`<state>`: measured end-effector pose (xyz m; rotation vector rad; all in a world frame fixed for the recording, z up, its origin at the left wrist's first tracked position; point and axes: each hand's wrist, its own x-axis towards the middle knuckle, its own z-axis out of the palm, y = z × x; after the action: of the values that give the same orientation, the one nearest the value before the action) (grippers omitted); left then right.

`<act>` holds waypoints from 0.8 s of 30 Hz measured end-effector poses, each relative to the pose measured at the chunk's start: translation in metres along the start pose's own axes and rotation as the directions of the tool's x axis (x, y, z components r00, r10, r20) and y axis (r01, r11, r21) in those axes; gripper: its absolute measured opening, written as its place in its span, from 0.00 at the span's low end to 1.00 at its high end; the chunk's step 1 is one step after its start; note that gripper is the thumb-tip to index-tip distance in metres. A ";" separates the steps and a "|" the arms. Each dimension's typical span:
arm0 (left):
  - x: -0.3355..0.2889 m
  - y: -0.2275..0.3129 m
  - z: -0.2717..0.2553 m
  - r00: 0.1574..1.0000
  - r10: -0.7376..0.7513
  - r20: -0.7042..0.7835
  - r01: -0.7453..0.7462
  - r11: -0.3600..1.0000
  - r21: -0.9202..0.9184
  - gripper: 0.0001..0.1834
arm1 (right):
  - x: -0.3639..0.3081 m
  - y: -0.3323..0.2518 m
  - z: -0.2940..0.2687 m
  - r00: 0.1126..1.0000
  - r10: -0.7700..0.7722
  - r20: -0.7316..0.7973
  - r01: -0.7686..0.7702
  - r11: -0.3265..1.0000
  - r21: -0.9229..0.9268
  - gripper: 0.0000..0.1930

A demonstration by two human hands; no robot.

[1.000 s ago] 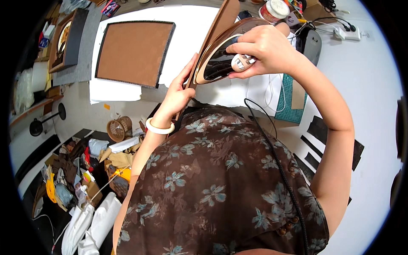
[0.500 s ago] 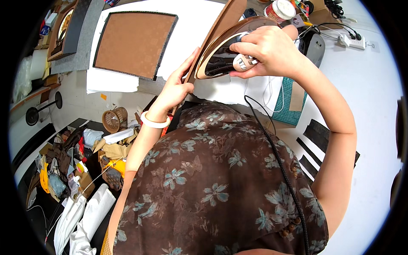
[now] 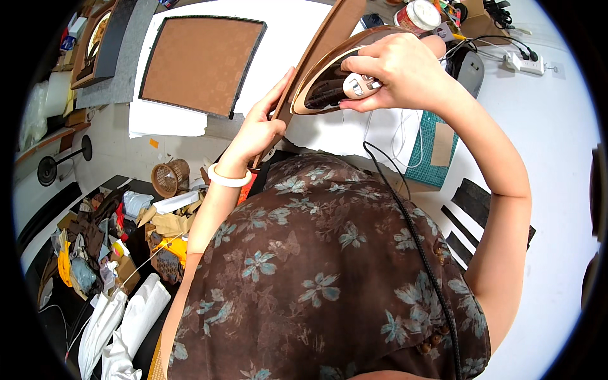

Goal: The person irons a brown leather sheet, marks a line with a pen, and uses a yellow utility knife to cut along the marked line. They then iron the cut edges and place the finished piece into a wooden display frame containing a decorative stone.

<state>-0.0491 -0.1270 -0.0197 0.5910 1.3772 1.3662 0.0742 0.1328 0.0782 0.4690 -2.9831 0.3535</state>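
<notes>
The right hand holds a glossy dark-brown clothes iron with a pale handle, its fingers wrapped closed around that handle. The iron lies tipped on its side, its sole facing left against a stiff brown rectangular board raised steeply on edge; whether they touch all along cannot be told. The left hand, a cream ring bracelet at its wrist, supports the board's near part, fingers stretched along its left face. Farther left, a flat brown panel with dark edges lies on white sheeting over the table. A green gridded cutting mat lies to the right.
</notes>
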 end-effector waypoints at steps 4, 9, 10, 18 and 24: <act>0.000 -0.002 -0.001 1.000 0.005 0.002 -0.005 1.000 -0.014 0.60 | 0.002 0.001 0.002 1.000 0.010 0.013 -0.010 1.000 -0.009 0.23; 0.001 -0.003 -0.001 1.000 0.005 -0.011 -0.005 1.000 0.029 0.58 | 0.002 0.000 -0.001 0.999 0.009 0.037 -0.008 1.000 -0.011 0.23; 0.000 -0.003 -0.001 1.000 -0.008 -0.011 0.008 1.000 0.021 0.58 | 0.003 0.000 -0.002 0.999 0.007 0.034 -0.007 1.000 -0.012 0.23; 0.001 -0.003 -0.001 1.000 0.011 0.004 -0.011 1.000 0.012 0.59 | 0.004 0.002 -0.001 0.996 0.010 0.093 -0.009 1.000 -0.002 0.23; 0.001 -0.002 0.000 1.000 0.001 -0.001 -0.001 1.000 -0.020 0.60 | 0.005 -0.001 0.000 0.998 0.010 0.055 -0.009 1.000 -0.012 0.23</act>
<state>-0.0489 -0.1261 -0.0216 0.5780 1.3630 1.3791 0.0694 0.1305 0.0795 0.4714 -3.0396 0.3291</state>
